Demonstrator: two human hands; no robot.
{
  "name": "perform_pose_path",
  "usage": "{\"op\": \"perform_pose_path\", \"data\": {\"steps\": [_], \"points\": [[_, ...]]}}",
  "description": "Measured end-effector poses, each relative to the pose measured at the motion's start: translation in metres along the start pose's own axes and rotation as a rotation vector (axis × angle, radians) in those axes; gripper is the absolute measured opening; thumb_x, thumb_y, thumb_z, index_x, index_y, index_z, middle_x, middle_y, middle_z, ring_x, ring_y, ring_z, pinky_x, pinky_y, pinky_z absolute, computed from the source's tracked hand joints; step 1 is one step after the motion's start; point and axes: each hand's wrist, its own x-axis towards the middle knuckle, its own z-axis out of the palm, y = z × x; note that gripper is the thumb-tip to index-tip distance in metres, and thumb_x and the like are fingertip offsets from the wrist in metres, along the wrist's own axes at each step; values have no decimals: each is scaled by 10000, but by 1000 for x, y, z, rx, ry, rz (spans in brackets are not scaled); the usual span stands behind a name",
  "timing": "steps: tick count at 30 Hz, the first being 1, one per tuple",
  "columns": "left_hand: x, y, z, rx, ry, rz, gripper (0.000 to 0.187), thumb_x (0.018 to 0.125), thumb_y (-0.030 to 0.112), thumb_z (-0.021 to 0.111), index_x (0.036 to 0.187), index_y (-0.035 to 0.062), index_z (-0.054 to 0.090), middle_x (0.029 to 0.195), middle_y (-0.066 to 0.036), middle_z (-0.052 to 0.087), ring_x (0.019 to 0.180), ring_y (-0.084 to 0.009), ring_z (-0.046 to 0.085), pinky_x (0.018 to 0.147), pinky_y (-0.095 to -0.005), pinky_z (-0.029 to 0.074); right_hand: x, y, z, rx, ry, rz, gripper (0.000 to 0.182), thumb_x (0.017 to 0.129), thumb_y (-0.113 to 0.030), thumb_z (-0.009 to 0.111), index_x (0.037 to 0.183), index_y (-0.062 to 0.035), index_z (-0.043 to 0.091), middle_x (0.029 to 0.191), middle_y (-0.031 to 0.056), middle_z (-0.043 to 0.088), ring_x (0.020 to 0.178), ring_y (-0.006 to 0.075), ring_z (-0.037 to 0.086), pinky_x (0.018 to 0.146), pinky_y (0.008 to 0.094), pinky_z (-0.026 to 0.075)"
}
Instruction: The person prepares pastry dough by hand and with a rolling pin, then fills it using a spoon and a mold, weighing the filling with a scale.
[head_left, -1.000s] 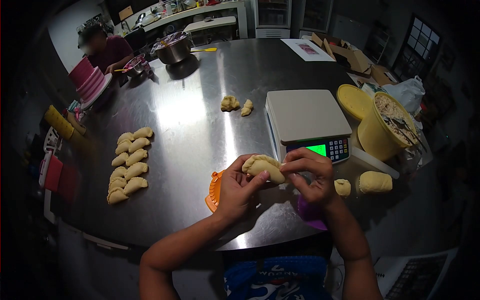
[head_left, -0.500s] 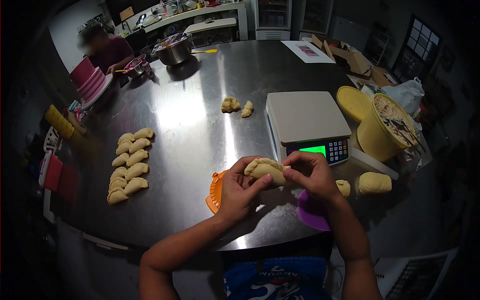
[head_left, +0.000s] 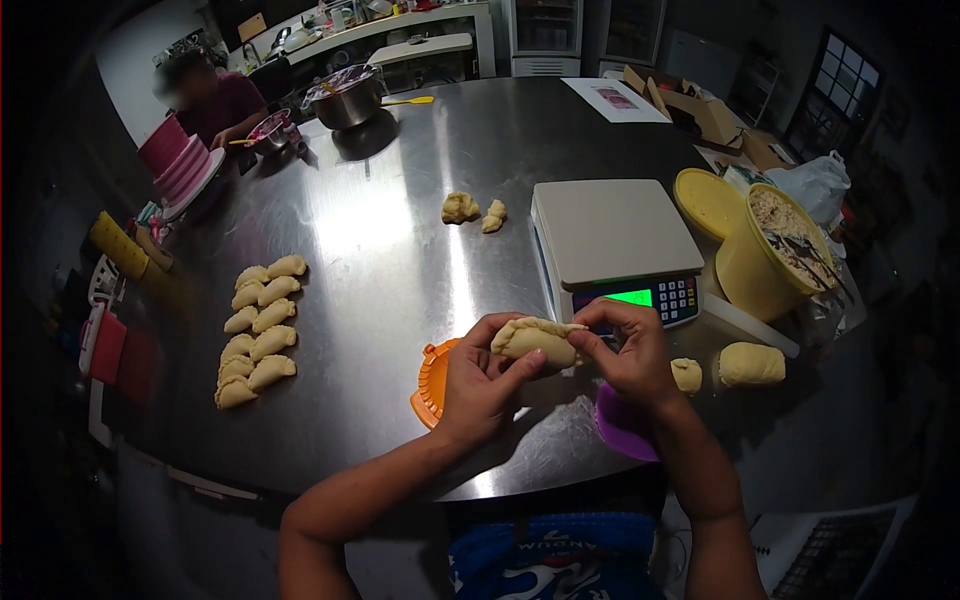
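Note:
A filled dough turnover [head_left: 535,343] with a crimped upper edge is held above the table's near side. My left hand [head_left: 487,377] is closed round its left end, thumb along the front. At the right end, my right hand [head_left: 622,355] pinches the edge between thumb and fingers. Partly behind my left wrist lies an orange dumpling mold [head_left: 432,385]. A purple round item [head_left: 622,428] sits beneath my right forearm, partly hidden. To the right rest a small dough piece [head_left: 686,376] and a thick dough log [head_left: 751,365].
Shaped turnovers [head_left: 272,342] lie in two rows at the left. Dough scraps [head_left: 461,208] sit mid-table, beside a digital scale [head_left: 615,235]. A yellow tub of filling [head_left: 765,255] stands at the right. At the far left are a pink cake [head_left: 180,160], a metal pot [head_left: 347,105] and another person [head_left: 215,105].
My right fingers have shifted slightly along the turnover's edge, where the right end of the rim now shows drawn out towards them. The turnover stays in both hands.

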Motion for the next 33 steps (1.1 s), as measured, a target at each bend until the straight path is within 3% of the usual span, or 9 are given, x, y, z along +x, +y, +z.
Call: {"op": "perform_pose_path", "data": {"steps": [4,8,14,16,25,33], "points": [[1,5,0,23,4,-16,382,920,46,640,1244,-16,449,1164,-157,584,1085,-229,616,964,-400,546,1,-6,-1,260,-41,167,105,858,-52,711,926,19,674,855,55,690,790,101,655,759,245,529],[2,8,-1,20,34,5,381,924,61,640,1244,-15,447,1166,-155,579,1085,-234,614,961,-408,550,2,-2,2,338,-14,110,107,856,-22,707,948,11,664,878,49,689,810,99,658,773,242,537],[2,6,-1,-15,36,-16,391,928,60,632,1256,-11,432,1166,-158,573,1088,-244,614,964,-429,553,0,-1,7,177,68,-62,110,822,58,674,917,3,668,892,66,689,811,111,665,752,241,544],[3,6,-2,-17,40,-31,392,931,61,629,1259,-9,427,1176,-160,567,1100,-247,608,975,-438,547,2,2,8,-32,102,-294,167,769,99,672,902,-2,677,878,94,684,800,142,679,719,250,547],[2,4,-2,-68,38,-10,366,935,54,634,1244,-16,452,1162,-151,590,1084,-232,626,964,-415,557,-1,-7,15,-251,202,-438,208,708,122,683,868,-11,673,918,125,669,796,196,691,703,281,554],[2,6,-2,-71,51,-34,362,935,60,637,1243,-11,460,1155,-151,600,1069,-228,634,940,-390,567,0,-12,11,-213,125,-420,164,740,91,659,870,-7,675,905,128,662,806,206,683,704,291,555]]}}
